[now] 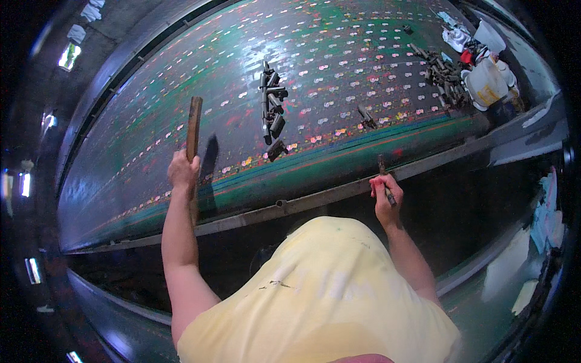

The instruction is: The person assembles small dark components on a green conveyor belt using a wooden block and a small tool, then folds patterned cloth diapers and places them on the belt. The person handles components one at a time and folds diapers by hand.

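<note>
My left hand (183, 172) is closed round the lower end of a brown wooden stick (193, 128), which stands up from my fist over the left part of a large green and black surface (242, 195). Just past the near edge of that surface, on the right, my right hand (385, 196) grips a short, thin dark rod (381, 163). Its ends show above and below my fingers; its exact kind is unclear. Rows of small pale marks and coloured specks cover the surface. A cluster of short dark cylinders (273, 103) lies near its middle.
A narrow rail (254, 216) runs along the near edge. More dark cylinders (446, 81) are heaped at the far right beside a stained white container (485, 81) and crumpled cloths (455, 37). Another short dark piece (366, 116) lies right of the middle.
</note>
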Demonstrator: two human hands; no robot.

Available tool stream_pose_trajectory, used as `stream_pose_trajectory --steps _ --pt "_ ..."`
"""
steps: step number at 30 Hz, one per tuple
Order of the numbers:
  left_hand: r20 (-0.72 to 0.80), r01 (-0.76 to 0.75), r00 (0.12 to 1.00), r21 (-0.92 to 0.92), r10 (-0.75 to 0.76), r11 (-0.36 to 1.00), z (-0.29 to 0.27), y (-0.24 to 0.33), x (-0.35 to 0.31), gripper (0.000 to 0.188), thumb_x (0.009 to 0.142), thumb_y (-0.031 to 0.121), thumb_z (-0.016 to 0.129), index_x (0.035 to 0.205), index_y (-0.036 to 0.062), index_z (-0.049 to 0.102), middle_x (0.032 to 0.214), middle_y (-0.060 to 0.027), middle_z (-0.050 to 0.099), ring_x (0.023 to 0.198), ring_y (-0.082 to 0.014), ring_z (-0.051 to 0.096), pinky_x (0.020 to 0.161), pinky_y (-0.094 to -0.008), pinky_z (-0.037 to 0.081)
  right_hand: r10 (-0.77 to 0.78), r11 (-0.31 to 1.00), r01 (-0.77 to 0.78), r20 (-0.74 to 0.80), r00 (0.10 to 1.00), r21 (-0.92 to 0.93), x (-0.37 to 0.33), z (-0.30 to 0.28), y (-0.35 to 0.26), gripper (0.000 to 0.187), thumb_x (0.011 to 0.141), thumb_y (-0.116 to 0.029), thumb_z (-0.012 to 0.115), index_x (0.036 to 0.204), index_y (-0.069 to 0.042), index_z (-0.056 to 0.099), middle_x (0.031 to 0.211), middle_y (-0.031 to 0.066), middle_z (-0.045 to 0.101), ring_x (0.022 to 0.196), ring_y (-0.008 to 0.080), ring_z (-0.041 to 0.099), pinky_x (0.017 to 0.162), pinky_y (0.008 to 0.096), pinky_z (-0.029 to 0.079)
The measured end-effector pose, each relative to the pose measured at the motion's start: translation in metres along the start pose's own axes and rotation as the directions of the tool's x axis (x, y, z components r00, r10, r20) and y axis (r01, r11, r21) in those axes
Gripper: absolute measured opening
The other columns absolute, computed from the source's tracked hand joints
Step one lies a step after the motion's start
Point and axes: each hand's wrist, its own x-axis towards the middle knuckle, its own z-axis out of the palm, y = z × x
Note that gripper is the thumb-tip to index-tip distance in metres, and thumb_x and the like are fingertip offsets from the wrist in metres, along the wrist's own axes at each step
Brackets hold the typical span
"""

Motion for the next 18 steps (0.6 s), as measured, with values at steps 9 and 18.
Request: stream_pose_trajectory --steps 9,18 --pt "0.159 0.124 0.986 -0.538 -0.043 0.834 0.064 0.197 0.075 0.048 0.1 0.043 0.07 0.119 -0.0011 0.072 0.113 -0.0312 0.078 0.108 -0.053 0.075 0.097 -0.0627 0.058 -0.021 0.986 0.011 -0.056 0.998 -0.165 0.018 -0.022 -0.022 0.014 0.111 -0.008 0.066 0.101 -0.001 0.072 0.089 0.0048 0.065 0.069 0.0131 0.06 0.063 0.0297 0.049" --pt "0.213 0.067 0.971 -0.687 0.112 0.724 0.094 0.39 0.119 0.056 0.098 0.045 0.076 0.112 -0.0081 0.067 0.107 -0.0329 0.077 0.103 -0.0507 0.078 0.093 -0.0602 0.062 0.06 0.952 -0.044 0.045 0.997 -0.303 0.027 0.002 -0.036 0.013 0.107 -0.01 0.071 0.101 0.0 0.076 0.089 0.0091 0.068 0.078 0.0217 0.065 0.07 0.0349 0.051"
